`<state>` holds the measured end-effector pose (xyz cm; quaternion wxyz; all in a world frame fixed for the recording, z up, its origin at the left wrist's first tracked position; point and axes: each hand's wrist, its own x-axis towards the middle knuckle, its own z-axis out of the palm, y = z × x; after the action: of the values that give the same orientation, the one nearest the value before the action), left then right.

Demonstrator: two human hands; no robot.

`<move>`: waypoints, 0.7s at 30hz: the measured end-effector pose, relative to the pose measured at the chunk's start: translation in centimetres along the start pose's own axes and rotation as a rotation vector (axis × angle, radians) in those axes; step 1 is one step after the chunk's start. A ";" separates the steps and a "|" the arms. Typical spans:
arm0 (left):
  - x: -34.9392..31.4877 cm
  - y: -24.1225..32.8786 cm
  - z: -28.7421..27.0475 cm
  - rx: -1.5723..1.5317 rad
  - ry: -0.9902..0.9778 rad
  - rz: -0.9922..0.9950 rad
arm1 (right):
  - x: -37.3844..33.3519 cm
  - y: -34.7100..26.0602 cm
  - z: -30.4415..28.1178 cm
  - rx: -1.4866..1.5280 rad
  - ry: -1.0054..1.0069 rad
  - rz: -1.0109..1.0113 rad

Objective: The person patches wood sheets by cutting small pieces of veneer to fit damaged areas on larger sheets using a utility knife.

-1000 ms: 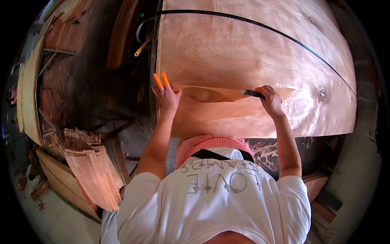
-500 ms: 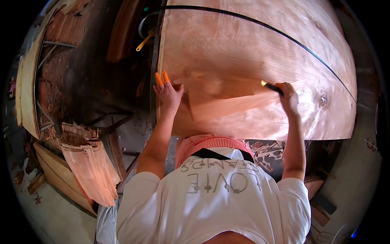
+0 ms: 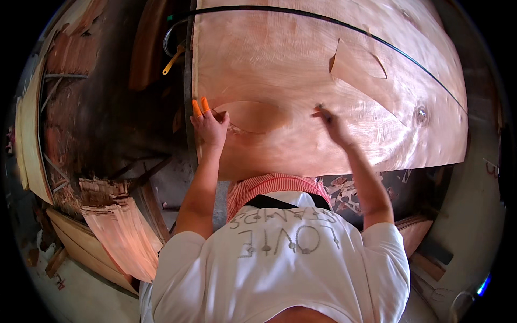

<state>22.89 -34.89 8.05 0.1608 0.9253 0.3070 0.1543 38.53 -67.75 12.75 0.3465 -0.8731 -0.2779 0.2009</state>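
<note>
Wood sheet [image 3: 269, 59], left hand [image 3: 211, 130] at edge [image 3: 195, 64]

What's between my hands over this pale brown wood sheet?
In the head view, a darker leaf-shaped brown patch lies between the left hand and right hand.

Large sheet [image 3: 291, 81]: wood, smooth and fine-grained, with a satin shine (strongest near the knot at right).
Loose piece [image 3: 355, 75]: thin wood, smooth, matt.
Black band [image 3: 301, 14]: smooth, glossy, plastic-like.
Finger covers [image 3: 205, 104]: smooth, rubber-like.
Stacked strips [image 3: 121, 231]: wood, rough, with ragged edges.
Shirt [image 3: 285, 274]: cloth, matt, softly creased.
Yellow handle [image 3: 172, 62]: smooth, plastic-like.
</note>
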 end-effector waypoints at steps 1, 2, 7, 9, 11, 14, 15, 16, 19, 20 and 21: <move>-0.1 -0.2 0.1 0.013 0.001 0.002 | -0.2 -2.5 1.5 0.216 -0.135 0.247; 0.0 -0.3 0.2 0.022 0.001 0.011 | -0.6 -2.7 3.4 0.273 -0.066 0.167; 0.0 0.2 -0.1 0.088 0.020 0.061 | -1.1 -1.4 8.4 0.338 0.070 0.132; -0.1 0.1 0.1 0.080 0.023 0.055 | -1.2 -1.6 8.4 0.290 0.001 0.222; -0.1 0.0 0.2 0.087 0.027 0.081 | -1.2 -2.0 8.1 0.249 -0.032 0.248; -0.2 0.8 0.0 0.102 0.017 0.290 | -1.3 -2.2 8.1 0.202 -0.025 0.239; -0.4 1.5 0.0 0.108 0.011 0.387 | -1.3 -2.1 8.1 0.188 -0.016 0.227; -0.9 2.8 0.1 -0.008 -0.024 0.447 | -1.4 -1.9 8.1 0.194 -0.005 0.209; -4.3 6.3 1.0 -0.239 -0.285 0.688 | -1.3 -1.9 8.2 0.212 0.002 0.181; -5.1 7.0 1.3 -0.248 -0.358 0.739 | -1.2 -2.1 8.1 0.218 -0.011 0.193; -5.7 7.5 1.7 -0.259 -0.430 0.792 | -1.1 -2.4 7.8 0.221 -0.022 0.205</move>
<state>23.02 -44.45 8.37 0.2637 0.9545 -0.1318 0.0457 32.56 -63.13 9.35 0.4151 -0.8511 -0.1674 0.2744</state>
